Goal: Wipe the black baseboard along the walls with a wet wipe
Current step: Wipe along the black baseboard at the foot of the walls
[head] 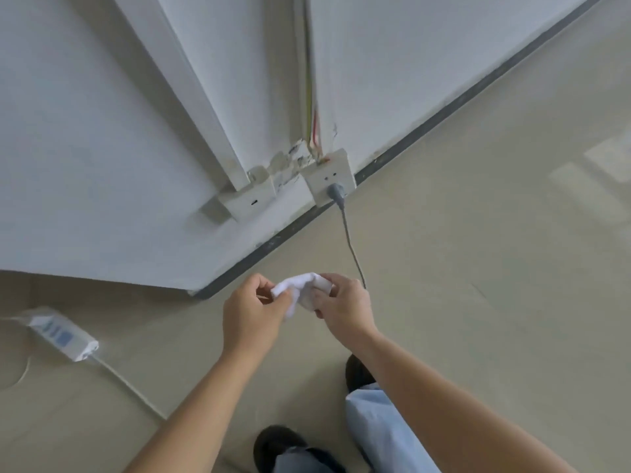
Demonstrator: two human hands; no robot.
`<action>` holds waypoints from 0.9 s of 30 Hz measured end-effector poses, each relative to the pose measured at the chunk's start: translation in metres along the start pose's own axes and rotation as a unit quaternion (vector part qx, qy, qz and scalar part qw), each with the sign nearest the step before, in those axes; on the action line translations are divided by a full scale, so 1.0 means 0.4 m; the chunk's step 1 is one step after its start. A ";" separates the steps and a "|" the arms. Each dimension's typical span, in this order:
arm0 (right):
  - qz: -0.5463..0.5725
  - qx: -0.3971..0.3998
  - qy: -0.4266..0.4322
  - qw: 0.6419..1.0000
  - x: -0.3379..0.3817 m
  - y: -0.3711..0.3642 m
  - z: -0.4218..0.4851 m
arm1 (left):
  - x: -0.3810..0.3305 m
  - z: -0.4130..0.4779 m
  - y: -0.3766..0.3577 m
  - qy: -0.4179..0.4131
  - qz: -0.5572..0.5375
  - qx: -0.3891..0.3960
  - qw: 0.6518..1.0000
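Observation:
A white wet wipe (300,286) is bunched up between both of my hands, above the floor. My left hand (254,310) pinches its left end with thumb and fingers. My right hand (341,307) grips its right side with curled fingers. The black baseboard (259,256) runs diagonally along the foot of the white wall, from a wall corner just beyond my hands up to the upper right (478,87). Neither hand touches the baseboard.
A white wall socket (326,179) with a grey plug (336,192) interrupts the baseboard; its grey cable (351,247) trails down behind my right hand. A second white box (249,199) sits left of it. A white power strip (61,332) lies on the beige floor at left. My shoes (278,442) are below.

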State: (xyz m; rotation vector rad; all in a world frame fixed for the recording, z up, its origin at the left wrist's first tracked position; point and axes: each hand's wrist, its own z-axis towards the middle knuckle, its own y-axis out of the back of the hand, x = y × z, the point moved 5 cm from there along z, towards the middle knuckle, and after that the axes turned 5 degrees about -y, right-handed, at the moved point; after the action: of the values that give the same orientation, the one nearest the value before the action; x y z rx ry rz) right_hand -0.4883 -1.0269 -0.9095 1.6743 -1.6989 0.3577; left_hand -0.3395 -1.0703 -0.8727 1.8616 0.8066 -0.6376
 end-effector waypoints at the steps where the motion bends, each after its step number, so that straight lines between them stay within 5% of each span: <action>1: -0.009 0.008 0.004 1.000 -0.029 -0.030 0.045 | 0.049 0.030 -0.025 0.010 -0.005 0.000 1.000; 9: 0.075 0.102 -0.050 0.991 -0.219 -0.217 0.398 | 0.376 0.273 -0.203 0.002 -0.054 0.089 0.995; 14: 0.207 0.198 -0.130 0.949 -0.247 -0.312 0.521 | 0.450 0.362 -0.242 0.007 -0.112 0.099 0.989; 23: 0.161 0.175 -0.081 0.968 -0.266 -0.422 0.544 | 0.545 0.299 -0.197 0.028 -0.162 0.144 0.976; 25: 0.165 0.178 -0.081 0.967 -0.268 -0.464 0.544 | 0.583 0.291 -0.146 0.027 -0.161 0.069 0.984; 27: 0.195 0.188 -0.104 0.957 -0.273 -0.500 0.550 | 0.649 0.284 -0.047 0.048 -0.157 -0.119 0.979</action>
State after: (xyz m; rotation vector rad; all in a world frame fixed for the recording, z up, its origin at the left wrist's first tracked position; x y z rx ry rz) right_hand -0.3720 -1.1105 -1.1922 1.6728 -2.2376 0.7543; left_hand -0.1956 -1.1031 -1.1155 1.5695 1.2023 -0.6190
